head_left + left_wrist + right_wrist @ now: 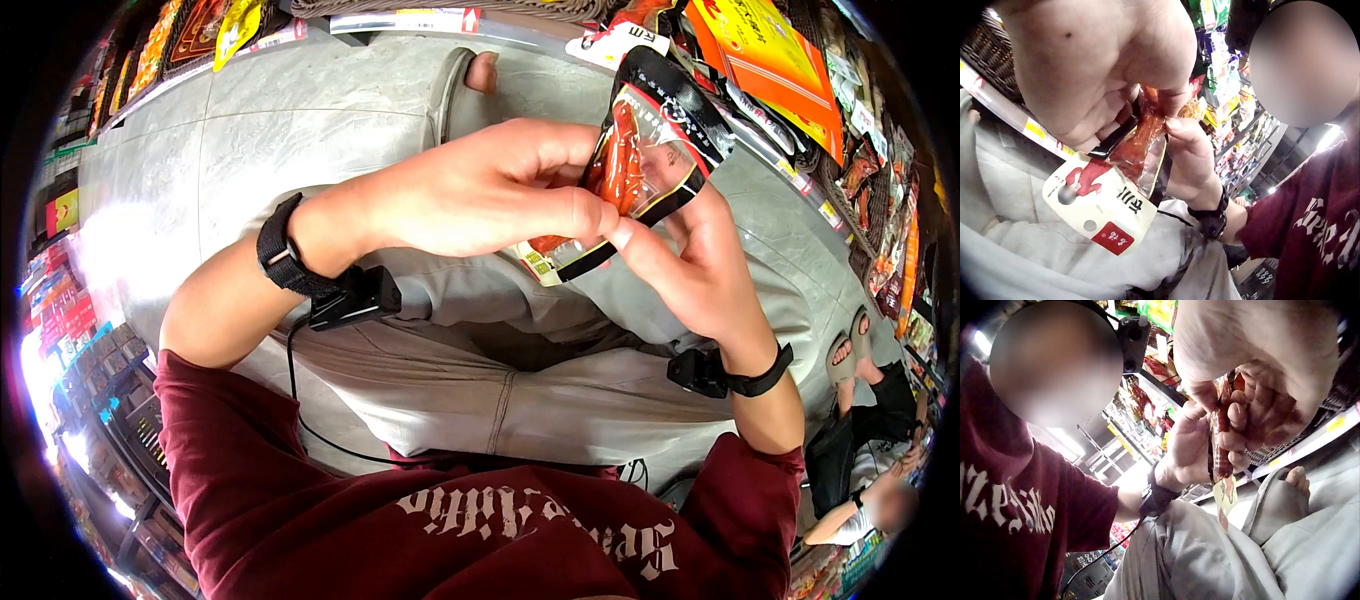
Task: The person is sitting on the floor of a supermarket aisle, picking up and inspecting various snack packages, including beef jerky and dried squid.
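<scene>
In front of my lap, both hands hold a food packet (655, 160) with black edges and a clear window showing reddish-brown meat. My left hand (480, 190) grips its left side, thumb lying across the front. My right hand (695, 260) pinches the lower right edge, its thumb tip meeting the left thumb and its other fingers partly hidden behind the packet. In the left wrist view, the meat (1138, 147) shines through crinkled plastic above a white label (1100, 203) with red print. The right wrist view shows the packet (1222, 440) nearly edge-on between the hands.
A shop shelf edge (540, 38) runs past the far side, with woven baskets (450, 8) and an orange-yellow bag (770, 70) among other packets. My slippered foot (465, 95) is on the tiled floor (270, 130). Another person (870, 490) is low at the right.
</scene>
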Tool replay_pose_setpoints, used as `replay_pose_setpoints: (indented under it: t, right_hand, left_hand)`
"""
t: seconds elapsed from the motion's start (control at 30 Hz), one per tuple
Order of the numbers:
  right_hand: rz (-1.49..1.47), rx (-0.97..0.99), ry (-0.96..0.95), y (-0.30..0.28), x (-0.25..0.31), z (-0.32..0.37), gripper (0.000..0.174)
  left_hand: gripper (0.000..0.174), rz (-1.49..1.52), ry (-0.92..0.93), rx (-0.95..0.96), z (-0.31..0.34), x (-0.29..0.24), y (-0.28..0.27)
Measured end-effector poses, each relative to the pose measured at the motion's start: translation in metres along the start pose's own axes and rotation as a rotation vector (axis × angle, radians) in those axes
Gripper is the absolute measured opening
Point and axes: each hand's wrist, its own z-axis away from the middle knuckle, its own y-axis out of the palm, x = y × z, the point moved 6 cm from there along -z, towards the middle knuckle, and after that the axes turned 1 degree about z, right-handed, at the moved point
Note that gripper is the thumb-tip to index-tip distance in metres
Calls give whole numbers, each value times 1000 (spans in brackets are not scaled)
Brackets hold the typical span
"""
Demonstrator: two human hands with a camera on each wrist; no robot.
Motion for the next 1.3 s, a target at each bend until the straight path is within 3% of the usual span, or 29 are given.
replay_pose_setpoints:
  t: [0.2, 0.3, 0.4, 0.63, 0.7, 1.3]
  right_hand:
    - [18, -20, -24, -1, 0, -1, 45]
    - [-51, -32, 36, -2, -4, 1, 47]
    - [-110, -32, 126, -4, -8, 2, 53]
    - [-186, -84, 126, -4, -4, -2, 51]
    - [-139, -3, 91, -3, -7, 1, 49]
    - [-120, -5, 76, -1, -4, 0, 57]
  left_hand:
    - [42, 31, -33, -10, 0, 1, -3]
    - [54, 147, -87, -62, 0, 6, -13]
    - [67, 4, -86, 68, 0, -6, -7]
    - [62, 175, 40, 100, -2, -4, 0]
    - [61, 208, 83, 79, -2, -6, 0]
    - [57, 138, 73, 67, -3, -4, -1]
